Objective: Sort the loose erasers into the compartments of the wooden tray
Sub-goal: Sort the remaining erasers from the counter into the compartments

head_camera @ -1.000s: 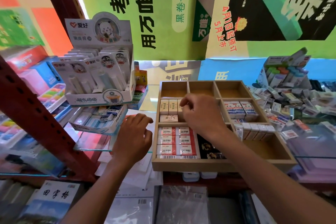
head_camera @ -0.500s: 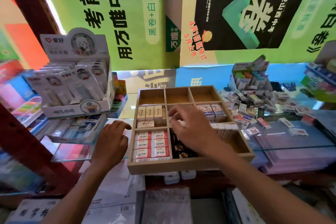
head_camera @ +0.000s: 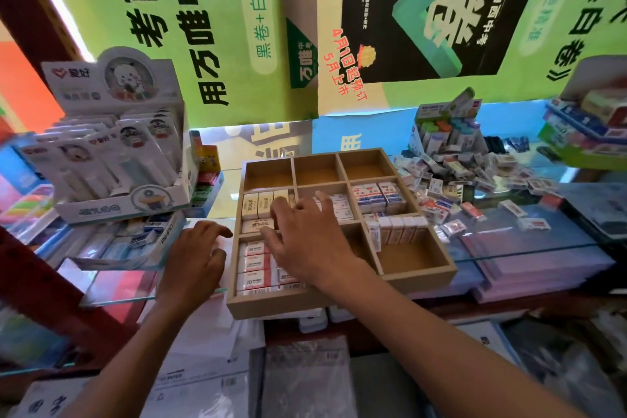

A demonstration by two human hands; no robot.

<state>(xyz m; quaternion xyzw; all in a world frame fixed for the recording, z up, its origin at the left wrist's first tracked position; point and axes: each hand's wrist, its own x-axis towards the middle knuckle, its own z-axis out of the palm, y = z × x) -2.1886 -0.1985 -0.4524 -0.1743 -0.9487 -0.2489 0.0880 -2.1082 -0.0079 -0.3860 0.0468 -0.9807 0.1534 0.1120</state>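
Right hand (head_camera: 305, 241): fingers spread, fingertips touching cream erasers (head_camera: 259, 205) in wooden tray (head_camera: 339, 304)
Left hand (head_camera: 196, 258): loosely curled, holding nothing, beside tray

I count one wooden tray (head_camera: 339, 305) with nine compartments, three rows of three. I see all three back-row compartments bare. In the middle-left compartment I count four cream erasers (head_camera: 258, 206), three upright and one flat in front. The near-left compartment shows three 2B erasers (head_camera: 253, 265) in its visible column; others beside them are covered. I count three blue-and-white erasers (head_camera: 378, 197) middle-right and about five white erasers (head_camera: 398, 229) standing near-right. The loose pile (head_camera: 471, 180) is too many for me to count. Two hands: left hand (head_camera: 195, 258), right hand (head_camera: 305, 241).
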